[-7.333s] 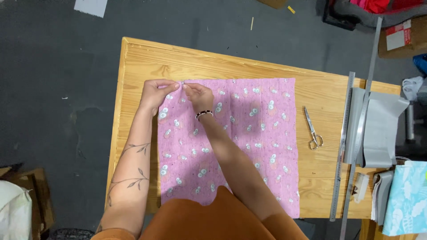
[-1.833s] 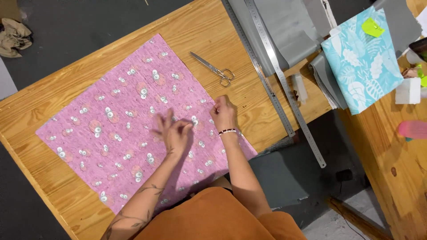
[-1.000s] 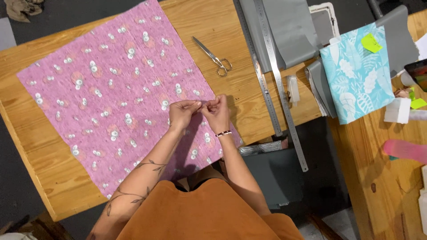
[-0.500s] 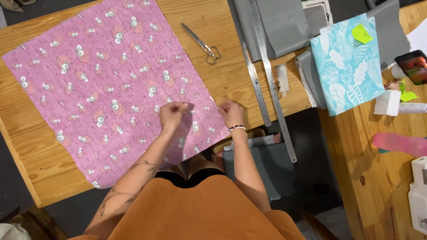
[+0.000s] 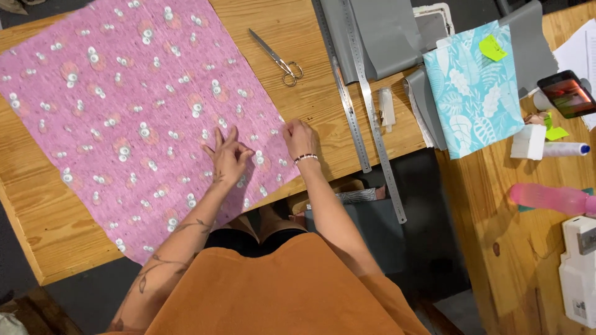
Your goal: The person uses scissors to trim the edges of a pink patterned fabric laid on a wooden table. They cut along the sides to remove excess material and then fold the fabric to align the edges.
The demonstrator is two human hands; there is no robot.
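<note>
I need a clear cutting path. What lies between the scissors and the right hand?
Only bare wooden table between scissors and right hand, head view.

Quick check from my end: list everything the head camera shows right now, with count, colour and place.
fabric sheet: 1, pink with white print, spread on the wooden table
scissors: 1, metal, right of the fabric
steel rulers: 2, silver, along the table's right edge
grey sheets: several, top centre
leaf-print fabric: 1, turquoise, right bench
phone: 1, dark, far right
spray bottle: 1, pink, right bench
left hand: flat on the fabric
right hand: at the fabric's right edge
</note>
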